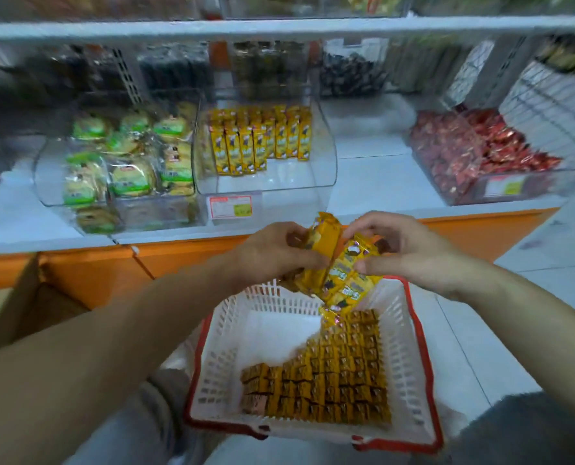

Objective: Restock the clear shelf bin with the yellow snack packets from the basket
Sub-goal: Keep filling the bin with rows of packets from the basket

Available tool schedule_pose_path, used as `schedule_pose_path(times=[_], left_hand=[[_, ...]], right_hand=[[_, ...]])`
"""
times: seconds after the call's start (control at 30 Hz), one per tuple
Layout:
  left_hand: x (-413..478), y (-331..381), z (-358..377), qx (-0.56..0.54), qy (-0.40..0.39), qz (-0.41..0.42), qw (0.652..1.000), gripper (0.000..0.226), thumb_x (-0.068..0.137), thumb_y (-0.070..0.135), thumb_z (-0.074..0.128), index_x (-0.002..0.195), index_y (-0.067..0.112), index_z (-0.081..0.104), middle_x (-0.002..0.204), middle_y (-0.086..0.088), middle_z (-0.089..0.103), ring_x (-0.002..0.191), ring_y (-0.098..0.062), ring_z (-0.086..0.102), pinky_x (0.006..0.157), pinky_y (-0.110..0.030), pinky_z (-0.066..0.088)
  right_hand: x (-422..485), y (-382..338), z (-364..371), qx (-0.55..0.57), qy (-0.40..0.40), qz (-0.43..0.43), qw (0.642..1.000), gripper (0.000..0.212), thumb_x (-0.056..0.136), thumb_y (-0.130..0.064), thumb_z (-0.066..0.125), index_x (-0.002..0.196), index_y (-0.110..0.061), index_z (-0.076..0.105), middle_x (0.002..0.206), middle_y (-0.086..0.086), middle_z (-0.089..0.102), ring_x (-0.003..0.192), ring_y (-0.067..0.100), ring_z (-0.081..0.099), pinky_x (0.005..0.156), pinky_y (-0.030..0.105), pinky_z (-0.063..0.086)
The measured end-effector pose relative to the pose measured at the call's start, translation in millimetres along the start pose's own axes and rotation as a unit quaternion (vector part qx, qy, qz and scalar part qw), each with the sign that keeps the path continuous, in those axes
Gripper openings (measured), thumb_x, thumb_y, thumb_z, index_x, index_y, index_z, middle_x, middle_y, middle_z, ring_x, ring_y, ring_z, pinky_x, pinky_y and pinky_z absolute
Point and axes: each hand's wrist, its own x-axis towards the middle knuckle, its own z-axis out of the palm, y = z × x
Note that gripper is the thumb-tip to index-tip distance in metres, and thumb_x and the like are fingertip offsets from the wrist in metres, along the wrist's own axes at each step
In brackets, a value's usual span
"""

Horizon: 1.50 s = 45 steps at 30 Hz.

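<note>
Shelving rises beyond both grips: a clear shelf bin [328, 156] straight ahead, part-filled with upright yellow packs [256, 142], green-wrapped cakes [131, 176] in a bin to its left, and red packets [464, 152] binned well to the right. Below the grips sits a white basket [410, 364] with rows of yellow snack packets [340, 374]. The left grip [272, 253] and right grip [407, 250], fingers curled, together clutch a held bunch [338, 273] of these packets above the basket's far rim.

A shop — price label [231, 207] on stocked snack bins [326, 152].
</note>
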Motion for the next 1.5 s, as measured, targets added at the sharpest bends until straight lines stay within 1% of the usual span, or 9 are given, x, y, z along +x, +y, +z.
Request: schedule_pose_path(times=[0.13,0.23,0.33,0.53,0.67,0.83,1.0,1.23,1.5], left_hand=[[-28.0,14.6,2.4,-0.126,-0.031,-0.001,0.992,0.054,0.066,0.030,0.081,0.116,0.013,0.068,0.101,-0.012,0.078,0.090,-0.029,0.075,0.075,-0.038,0.060],[-34.1,13.1,6.5,-0.223,-0.032,-0.012,0.974,0.061,0.074,0.022,0.075,0.129,0.000,0.060,0.125,-0.030,0.066,0.107,-0.043,0.067,0.096,-0.052,0.050],[-29.7,13.5,7.1,-0.268,-0.024,-0.018,0.963,0.064,0.075,0.022,0.074,0.133,0.002,0.058,0.126,-0.025,0.068,0.113,-0.040,0.067,0.105,-0.054,0.050],[-14.7,18.5,11.0,-0.286,0.016,-0.032,0.957,0.073,0.067,0.026,0.086,0.133,0.011,0.057,0.115,-0.014,0.076,0.098,-0.029,0.075,0.074,-0.039,0.062],[-7.7,23.3,13.5,-0.305,0.043,-0.025,0.951,0.089,0.052,0.035,0.086,0.133,0.010,0.056,0.108,-0.012,0.078,0.085,-0.025,0.078,0.061,-0.031,0.060],[-3.9,18.2,11.8,-0.303,0.064,-0.017,0.951,0.089,0.051,0.039,0.086,0.132,0.014,0.058,0.107,-0.008,0.078,0.088,-0.027,0.078,0.061,-0.031,0.060],[-2.5,17.1,3.6,-0.291,0.100,-0.014,0.951,0.088,0.046,0.044,0.089,0.124,0.017,0.060,0.102,-0.005,0.080,0.086,-0.026,0.078,0.063,-0.035,0.062],[-5.1,11.6,0.4,-0.271,0.125,-0.029,0.954,0.073,0.045,0.047,0.086,0.107,0.013,0.066,0.094,-0.012,0.079,0.079,-0.030,0.078,0.059,-0.032,0.060],[-9.7,13.6,3.9,-0.256,0.102,-0.004,0.961,0.063,0.062,0.047,0.086,0.116,0.020,0.067,0.099,-0.003,0.080,0.086,-0.026,0.079,0.066,-0.034,0.062]], right_hand=[[-4.2,-7.5,7.3,0.204,0.031,-0.001,0.978,0.049,0.067,-0.004,0.077,0.113,-0.017,0.068,0.108,0.025,0.069,0.090,0.031,0.063,0.084,0.047,0.048],[2.4,-9.0,14.3,0.281,0.057,0.014,0.958,0.043,0.064,-0.007,0.074,0.107,-0.016,0.072,0.100,0.017,0.075,0.080,0.030,0.070,0.075,0.039,0.056],[9.5,-7.6,21.3,0.331,0.096,0.017,0.938,0.041,0.066,-0.009,0.073,0.107,-0.015,0.073,0.098,0.016,0.075,0.079,0.029,0.072,0.073,0.041,0.058],[21.7,-6.5,30.4,0.404,0.190,0.031,0.894,0.046,0.067,-0.010,0.075,0.112,-0.008,0.068,0.093,0.020,0.076,0.075,0.030,0.075,0.059,0.039,0.059],[29.8,-3.8,30.3,0.439,0.205,0.071,0.872,0.054,0.072,-0.022,0.077,0.122,-0.005,0.065,0.105,0.023,0.073,0.091,0.038,0.073,0.073,0.048,0.060],[38.5,1.2,36.3,0.430,0.182,0.085,0.880,0.040,0.086,-0.029,0.070,0.118,-0.006,0.067,0.107,0.021,0.073,0.093,0.036,0.074,0.074,0.046,0.061],[41.7,4.1,32.3,0.459,0.117,0.067,0.878,0.044,0.085,-0.015,0.067,0.129,-0.009,0.062,0.121,0.023,0.068,0.112,0.041,0.066,0.097,0.056,0.052],[39.5,3.1,30.6,0.454,0.087,0.040,0.886,0.044,0.082,-0.020,0.072,0.125,-0.010,0.065,0.119,0.021,0.070,0.107,0.039,0.069,0.081,0.048,0.058],[39.5,-2.2,36.7,0.464,0.108,0.041,0.878,0.049,0.083,-0.019,0.069,0.130,-0.011,0.060,0.119,0.021,0.070,0.107,0.039,0.069,0.082,0.052,0.059]])
